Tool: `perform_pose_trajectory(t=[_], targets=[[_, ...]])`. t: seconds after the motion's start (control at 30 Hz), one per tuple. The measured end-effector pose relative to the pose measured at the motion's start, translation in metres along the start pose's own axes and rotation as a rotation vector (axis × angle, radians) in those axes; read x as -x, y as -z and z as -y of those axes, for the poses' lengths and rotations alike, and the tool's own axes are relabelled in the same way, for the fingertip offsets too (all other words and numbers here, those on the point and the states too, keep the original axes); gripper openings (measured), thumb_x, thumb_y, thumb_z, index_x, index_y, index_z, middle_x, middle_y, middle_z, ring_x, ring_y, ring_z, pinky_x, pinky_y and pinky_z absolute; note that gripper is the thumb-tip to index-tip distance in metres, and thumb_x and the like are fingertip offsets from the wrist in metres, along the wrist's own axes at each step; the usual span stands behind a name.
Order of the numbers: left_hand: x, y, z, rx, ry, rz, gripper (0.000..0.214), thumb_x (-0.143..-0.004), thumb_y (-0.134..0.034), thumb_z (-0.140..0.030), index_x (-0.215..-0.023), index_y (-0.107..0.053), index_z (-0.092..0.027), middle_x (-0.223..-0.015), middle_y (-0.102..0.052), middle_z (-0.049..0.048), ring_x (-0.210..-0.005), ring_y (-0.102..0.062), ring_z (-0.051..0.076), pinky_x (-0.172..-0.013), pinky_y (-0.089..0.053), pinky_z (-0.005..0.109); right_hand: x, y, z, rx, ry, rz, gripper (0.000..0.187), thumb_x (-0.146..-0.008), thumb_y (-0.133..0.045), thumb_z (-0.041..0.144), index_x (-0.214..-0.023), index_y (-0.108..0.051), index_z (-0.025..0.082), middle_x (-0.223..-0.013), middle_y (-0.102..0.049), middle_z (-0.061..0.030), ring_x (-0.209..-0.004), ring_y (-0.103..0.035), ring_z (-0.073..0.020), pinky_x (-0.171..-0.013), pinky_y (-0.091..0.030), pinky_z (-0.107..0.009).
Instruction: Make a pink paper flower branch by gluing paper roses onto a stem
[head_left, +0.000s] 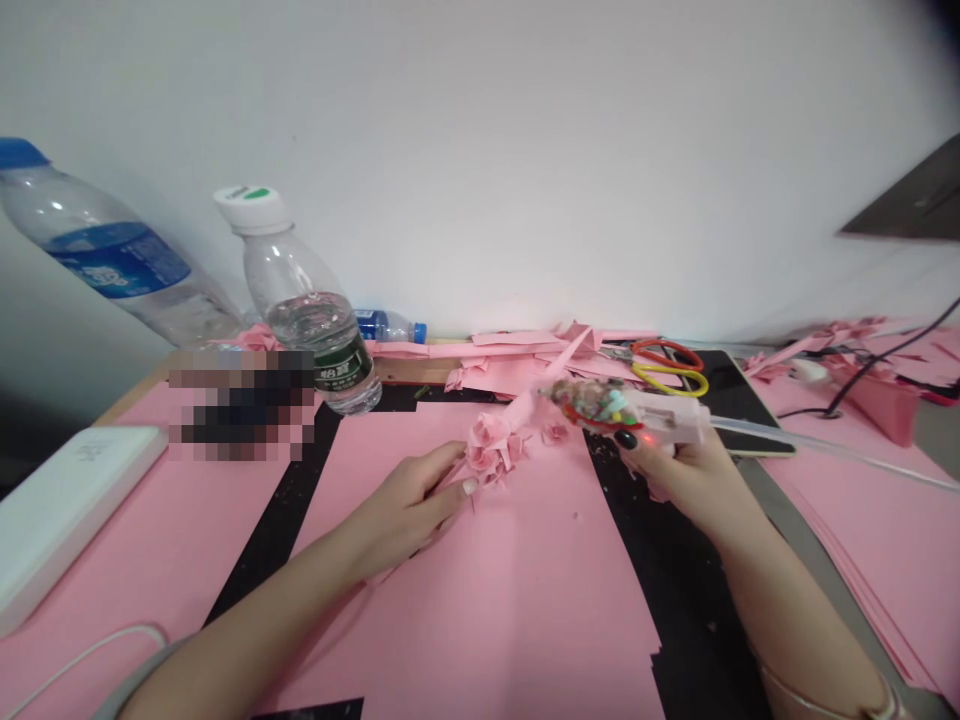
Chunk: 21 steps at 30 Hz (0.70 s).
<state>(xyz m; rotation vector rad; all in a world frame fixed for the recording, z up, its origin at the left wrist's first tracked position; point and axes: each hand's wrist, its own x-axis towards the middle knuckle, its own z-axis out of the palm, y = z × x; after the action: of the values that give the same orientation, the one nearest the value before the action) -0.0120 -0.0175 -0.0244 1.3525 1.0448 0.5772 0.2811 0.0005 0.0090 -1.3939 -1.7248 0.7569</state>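
The left hand (401, 510) is closed, its fingers curled around the lower end of a cluster of pink paper roses (491, 450). The cluster is held just above a pink sheet (480, 610), with its stem of rolled pink paper (532, 412) angled up and to the right.

The right hand (679, 480) is closed in a firm grip around a hot glue gun (637, 412). The gun has a clear body with colored decorations at its front end, which sits just beside the top of the stem. A small red light (651, 440) shows on the body, and a long glue stick (825, 440) extends rightward from the rear. A bangle (817, 700) encircles the right wrist.

The pink sheet lies on a black mat (675, 570). Left of it are a white power bank (67, 510) and its white cable (90, 660). A pixelated patch (240, 405) hides whatever lies beyond the power bank. A stack of pink sheets (862, 550) lies at right.

Farther back are pink paper scraps (510, 360), scissors (667, 365) with red and yellow handles, and a black cable (877, 370). Three plastic bottles stand or lie at back left: a green-labeled bottle (307, 310), a blue-labeled bottle (105, 240), and a small blue-capped bottle (390, 325). A white wall (487, 130) closes the view.
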Motion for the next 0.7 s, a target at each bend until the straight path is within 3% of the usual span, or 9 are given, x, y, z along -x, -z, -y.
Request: perform_pose_trajectory(t=[0.1, 0.2, 0.37, 0.47, 0.53, 0.6, 0.7], targets=[[-0.001, -0.001, 0.005, 0.139, -0.029, -0.067, 0.025, -0.096, -0.052, -0.045, -0.087, -0.045, -0.022, -0.06, -0.035, -0.0103, -0.044, -0.028, 0.006, -0.038, -0.024, 0.016, -0.001, 0.002, 0.002, 0.061, 0.0, -0.027, 0.021, -0.085, -0.067, 0.041, -0.088, -0.068, 0.021, -0.07, -0.065, -0.0044, -0.068, -0.064, -0.0242, -0.059, -0.054, -0.034], [-0.002, -0.001, 0.007, 0.206, -0.068, -0.146, 0.026, -0.095, -0.054, -0.047, -0.094, -0.046, -0.022, -0.059, -0.034, -0.0111, -0.043, -0.027, 0.006, -0.037, -0.026, 0.015, -0.002, -0.002, 0.007, 0.166, 0.078, 0.113, 0.02, -0.08, -0.07, 0.029, -0.098, -0.069, 0.02, -0.087, -0.071, -0.0054, -0.077, -0.067, -0.0243, -0.066, -0.054, -0.033], [-0.001, 0.0, 0.005, 0.221, -0.106, -0.218, 0.025, -0.095, -0.053, -0.045, -0.088, -0.043, -0.023, -0.058, -0.035, -0.011, -0.044, -0.029, 0.006, -0.037, -0.029, 0.014, 0.0, -0.018, 0.009, 0.285, 0.147, 0.343, 0.043, -0.069, -0.074, 0.008, -0.11, -0.067, 0.021, -0.095, -0.071, -0.0034, -0.079, -0.066, -0.0186, -0.066, -0.051, -0.027], [-0.001, -0.001, 0.004, 0.217, -0.11, -0.226, 0.025, -0.095, -0.052, -0.044, -0.085, -0.042, -0.023, -0.058, -0.036, -0.0109, -0.044, -0.029, 0.006, -0.037, -0.028, 0.014, 0.0, -0.02, 0.009, 0.294, 0.208, 0.408, 0.048, -0.065, -0.083, 0.011, -0.109, -0.068, 0.022, -0.096, -0.069, -0.0031, -0.081, -0.065, -0.0182, -0.068, -0.051, -0.027], [-0.001, -0.001, 0.004, 0.214, -0.099, -0.219, 0.027, -0.095, -0.053, -0.044, -0.084, -0.04, -0.023, -0.058, -0.036, -0.011, -0.044, -0.029, 0.006, -0.037, -0.028, 0.014, -0.001, -0.017, 0.007, 0.249, 0.256, 0.378, 0.046, -0.067, -0.085, 0.018, -0.11, -0.068, 0.022, -0.103, -0.069, -0.0053, -0.089, -0.065, -0.0202, -0.074, -0.053, -0.029], [-0.001, -0.001, 0.006, 0.208, -0.086, -0.198, 0.028, -0.095, -0.053, -0.045, -0.085, -0.04, -0.023, -0.058, -0.037, -0.0112, -0.044, -0.029, 0.006, -0.037, -0.028, 0.014, -0.003, -0.014, 0.003, 0.233, 0.295, 0.26, 0.031, -0.077, -0.078, 0.021, -0.107, -0.069, 0.022, -0.104, -0.069, -0.0074, -0.093, -0.065, -0.0214, -0.076, -0.053, -0.031], [-0.001, -0.002, 0.008, 0.195, -0.063, -0.135, 0.029, -0.095, -0.053, -0.047, -0.087, -0.041, -0.023, -0.058, -0.036, -0.0116, -0.043, -0.028, 0.005, -0.037, -0.026, 0.014, -0.007, -0.014, -0.006, 0.299, 0.327, 0.065, 0.011, -0.089, -0.063, 0.016, -0.096, -0.071, 0.02, -0.092, -0.069, -0.0074, -0.082, -0.065, -0.0192, -0.071, -0.053, -0.031]])
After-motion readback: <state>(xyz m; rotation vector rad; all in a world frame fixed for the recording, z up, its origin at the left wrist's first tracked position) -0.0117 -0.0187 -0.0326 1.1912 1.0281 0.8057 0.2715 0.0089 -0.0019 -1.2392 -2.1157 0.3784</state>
